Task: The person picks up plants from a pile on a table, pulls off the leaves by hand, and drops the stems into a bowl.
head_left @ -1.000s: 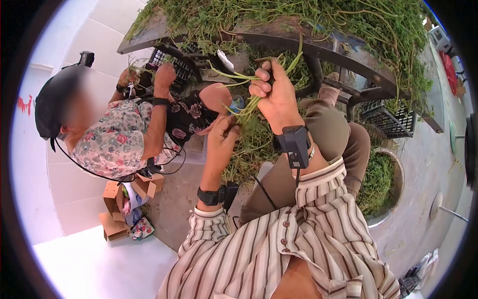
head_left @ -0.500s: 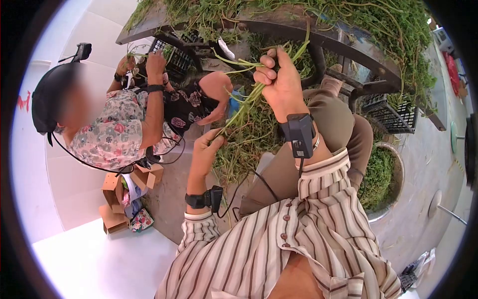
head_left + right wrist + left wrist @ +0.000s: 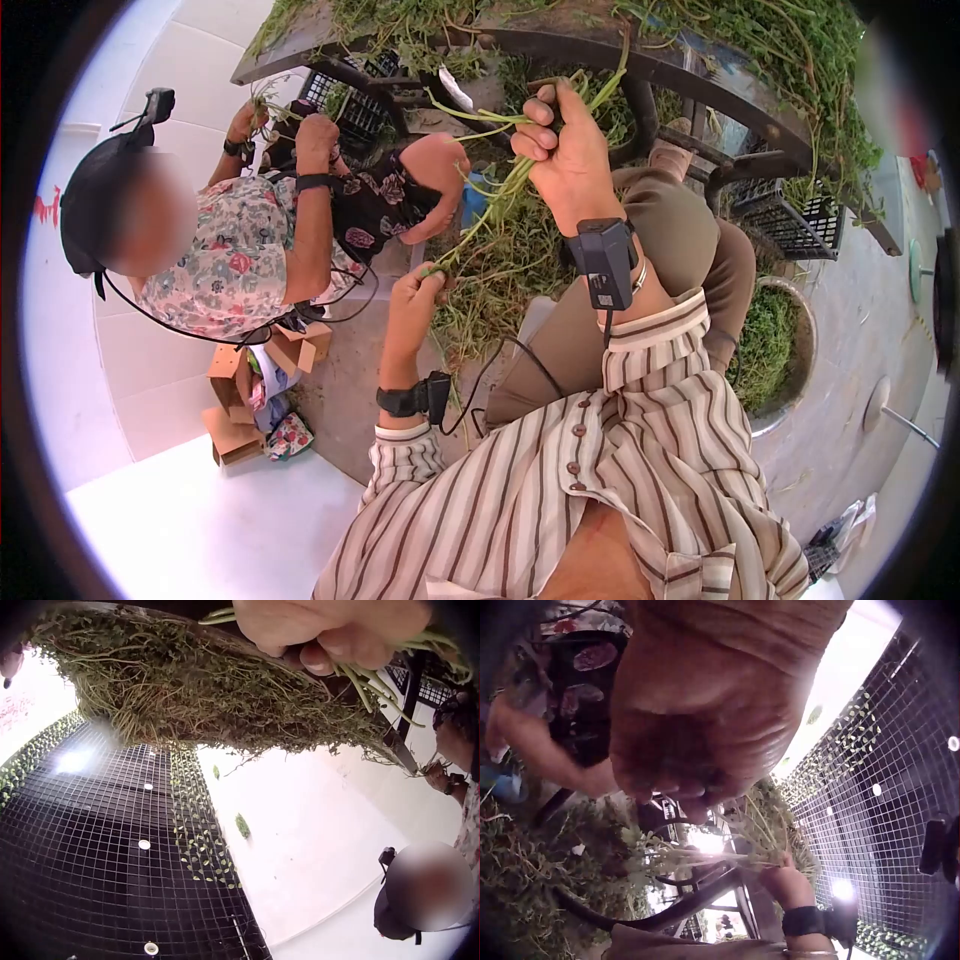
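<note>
The right hand (image 3: 568,150) is held up in front of the worktop (image 3: 770,130), and its fingers are curled tight around a bunch of long green stems (image 3: 515,180). Some stem ends poke out past the hand on both sides. The left hand (image 3: 412,300) is lower down and nearer the body, and its fingers pinch the other end of the bunch. So the stems stretch on a slant between the two hands, in the air above a leafy heap (image 3: 500,310) on the floor. A big pile of greens (image 3: 800,70) covers much of the worktop, and some bits hang over its edge. Under the right end of the worktop is a black crate (image 3: 795,225) with holes in its sides. Near the knees, on the right, a round tub (image 3: 806,350) has green bits in it. On the left sits another person (image 3: 240,260) in a flowery shirt and a black cap, who holds a few thin sprigs (image 3: 264,108). Behind that person are some open brown boxes (image 3: 230,440). A small dark camera (image 3: 605,265) is strapped to the right wrist, and the left wrist has one too.
</note>
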### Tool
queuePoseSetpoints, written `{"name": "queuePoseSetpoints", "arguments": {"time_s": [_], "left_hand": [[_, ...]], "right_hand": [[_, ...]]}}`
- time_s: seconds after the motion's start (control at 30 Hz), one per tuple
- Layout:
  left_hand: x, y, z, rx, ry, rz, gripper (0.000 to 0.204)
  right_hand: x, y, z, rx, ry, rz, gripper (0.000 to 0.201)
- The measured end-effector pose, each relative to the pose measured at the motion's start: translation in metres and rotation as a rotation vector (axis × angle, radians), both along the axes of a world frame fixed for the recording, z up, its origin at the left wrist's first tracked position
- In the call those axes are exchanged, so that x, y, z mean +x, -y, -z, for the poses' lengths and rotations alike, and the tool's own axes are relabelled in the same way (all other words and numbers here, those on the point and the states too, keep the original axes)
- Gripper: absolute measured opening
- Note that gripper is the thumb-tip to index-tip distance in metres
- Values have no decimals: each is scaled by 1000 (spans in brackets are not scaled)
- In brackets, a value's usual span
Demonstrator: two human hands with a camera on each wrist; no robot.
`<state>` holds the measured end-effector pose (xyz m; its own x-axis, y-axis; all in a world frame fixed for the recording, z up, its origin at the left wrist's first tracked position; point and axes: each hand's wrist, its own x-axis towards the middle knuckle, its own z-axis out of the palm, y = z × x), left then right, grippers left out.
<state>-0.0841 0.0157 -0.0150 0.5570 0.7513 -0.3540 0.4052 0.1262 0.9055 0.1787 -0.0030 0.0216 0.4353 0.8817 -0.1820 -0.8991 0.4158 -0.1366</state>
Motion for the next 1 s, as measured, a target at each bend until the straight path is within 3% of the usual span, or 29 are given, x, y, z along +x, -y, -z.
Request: {"name": "queuePoseSetpoints", "arguments": {"time_s": [0.2,0.27,0.4,0.47,0.8,1.0], "left_hand": [[16,6,-12,6,72,-25,23],[26,12,-29,-57,159,-40,36],[26,9,-28,-211,306,-73,49],[17,2,-21,-282,293,-106,38],[10,5,-26,-265,217,6,37],[23,2,-13,-32,-120,131,25]], "right_hand": [[1,0,-1,7,16,8,22],[1,0,-1,8,19,4,21],[1,0,1,27,32,-5,22],[1,-2,2,33,24,-5,22],[0,-4,3,55,16,3,21],[-3,-5,2,-27,37,-35,20]]}}
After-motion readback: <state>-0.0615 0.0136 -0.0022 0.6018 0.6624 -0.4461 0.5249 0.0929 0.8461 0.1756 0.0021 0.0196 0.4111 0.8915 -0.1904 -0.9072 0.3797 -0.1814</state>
